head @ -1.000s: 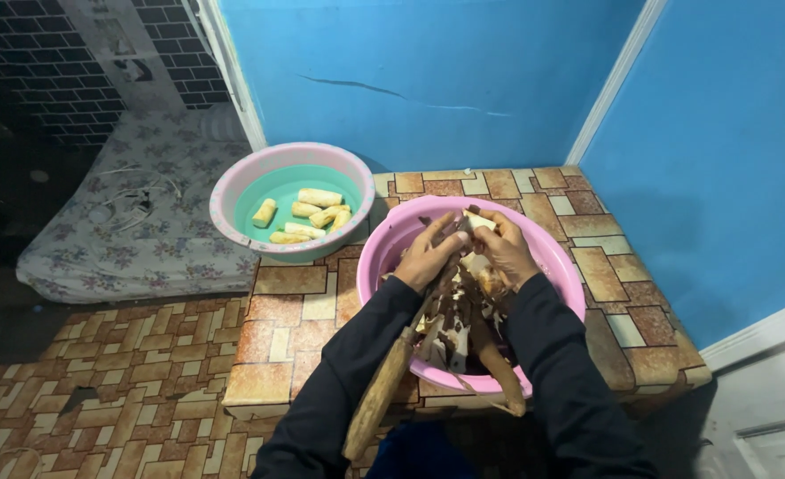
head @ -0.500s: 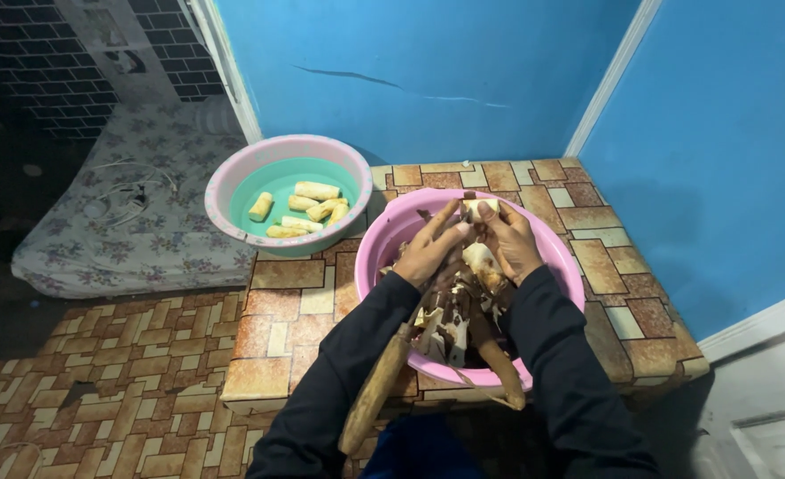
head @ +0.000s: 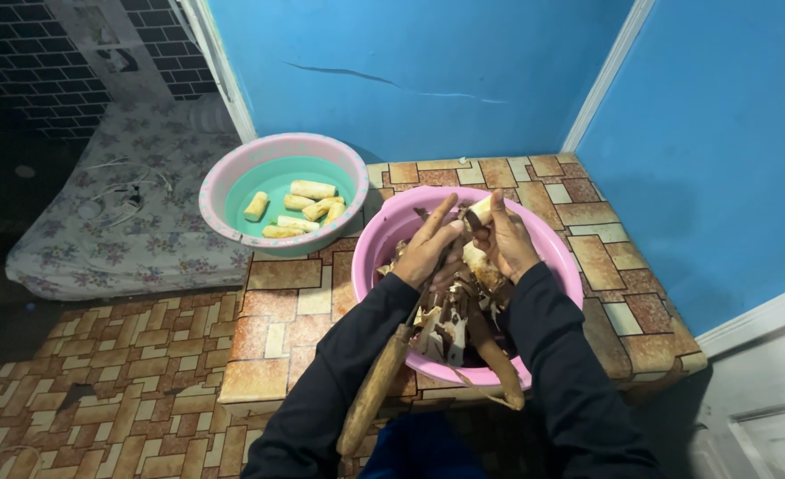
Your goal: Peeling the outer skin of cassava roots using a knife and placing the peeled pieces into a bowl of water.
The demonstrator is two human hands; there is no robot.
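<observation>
While both hands meet over the pink basin (head: 559, 257), the right hand (head: 509, 238) is closed around a pale, partly peeled root (head: 479, 213), thumb side up, and the left hand (head: 428, 250) presses against the same root with its fingers stretched upward along it; whether the left hand also clasps something thin, such as a blade, cannot be told, since the palm is turned away; the root sits just above the heap of brown peelings (head: 450, 315) that fills the basin's near half. Judging from the bare tip and the skin lower down, the peeling of this piece looks partway done; the next move would call for turning the root in the right hand so that unpeeled skin faces the left. Two long unpeeled roots lean out over the basin's near rim, one by the left forearm (head: 373, 399), one by the right (head: 497, 364); both hang past the table edge and could tip if an elbow nudges them. Left of the hands, well apart, stands a second basin (head: 219, 191), pink outside and green inside, holding several peeled pieces (head: 311, 190); it overhangs the tiled table (head: 299, 302) at its left side. Blue walls (head: 711, 133) close in behind and to the right; open room lies to the left, over the table's bare tiles between the two basins.
</observation>
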